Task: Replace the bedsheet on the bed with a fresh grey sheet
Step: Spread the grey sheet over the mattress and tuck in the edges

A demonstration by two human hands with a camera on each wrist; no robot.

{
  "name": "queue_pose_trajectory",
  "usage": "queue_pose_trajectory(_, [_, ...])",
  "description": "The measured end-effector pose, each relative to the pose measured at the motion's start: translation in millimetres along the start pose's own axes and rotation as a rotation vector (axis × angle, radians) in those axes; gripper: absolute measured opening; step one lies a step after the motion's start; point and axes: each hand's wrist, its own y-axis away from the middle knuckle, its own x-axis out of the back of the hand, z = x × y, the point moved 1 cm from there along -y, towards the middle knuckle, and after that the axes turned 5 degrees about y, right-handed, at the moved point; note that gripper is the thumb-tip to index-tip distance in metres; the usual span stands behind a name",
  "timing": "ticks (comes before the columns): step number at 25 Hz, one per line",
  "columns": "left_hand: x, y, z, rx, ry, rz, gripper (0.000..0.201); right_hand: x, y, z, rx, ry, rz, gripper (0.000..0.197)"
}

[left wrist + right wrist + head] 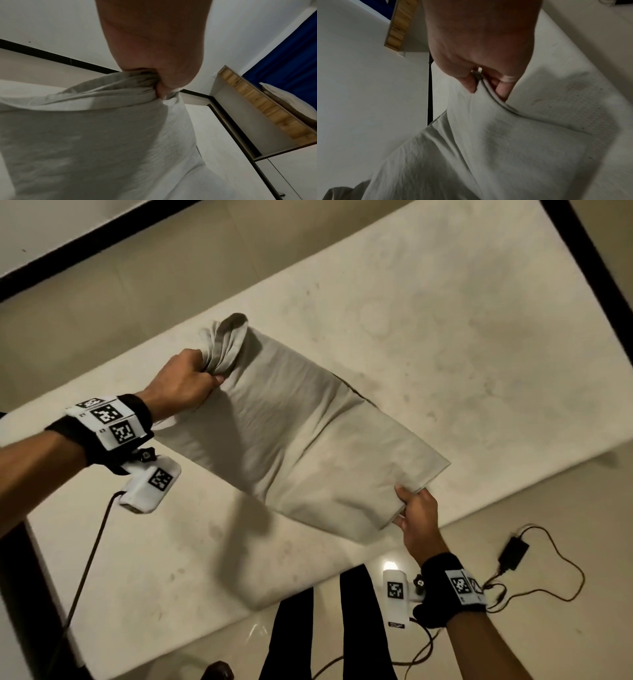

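The folded grey sheet (pixel 301 436) is held just above the bare mattress (pixel 445 337), its long axis running diagonally from the upper left of the head view to the lower right. The left hand (pixel 185 381) fists around the bunched far corner; the right hand (pixel 416 515) pinches the layered near edge between thumb and fingers (pixel 502 90). Only the head view shows a charger and cable (pixel 513 553) on the floor. The left wrist view alone shows a blue curtain (pixel 291 56) beyond a wood-edged panel (pixel 260 102).
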Motion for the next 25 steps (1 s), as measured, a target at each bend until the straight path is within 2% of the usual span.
queue_pose_trajectory(4, [-56.8,-28.7,-3.3,-0.032,0.015,0.015,0.031,-21.4,-40.9,1.8,0.019,0.007,0.005,0.027])
queue_pose_trajectory(7, [-124.0,-39.3,-16.4,-0.011,-0.033,0.057,0.016,-33.1,-79.7,13.5,0.009,0.019,0.07,0.023])
queue_pose_trajectory(10, [-171.0,-46.3,-29.5,-0.038,-0.025,0.104,0.024,-31.6,-106.7,24.6,-0.003,0.034,0.135,0.018])
queue_pose_trajectory(13, [-175.5,-70.7,-31.3,-0.061,-0.039,0.2,0.022,-23.4,-118.2,29.7,0.002,0.031,0.128,0.022])
queue_pose_trajectory(16, [-159.9,-113.7,-33.5,-0.093,-0.1,0.228,0.023,-16.1,-124.3,25.8,0.042,0.032,0.114,0.022])
queue_pose_trajectory(20, [-161.6,-154.7,-38.5,-0.084,-0.174,0.212,0.023,-8.0,-136.2,29.0,0.04,0.021,0.142,0.022])
queue_pose_trajectory(25, [-186.2,-164.3,-39.3,-0.069,-0.213,0.158,0.031,-1.7,-148.5,32.7,0.035,0.026,0.188,0.015])
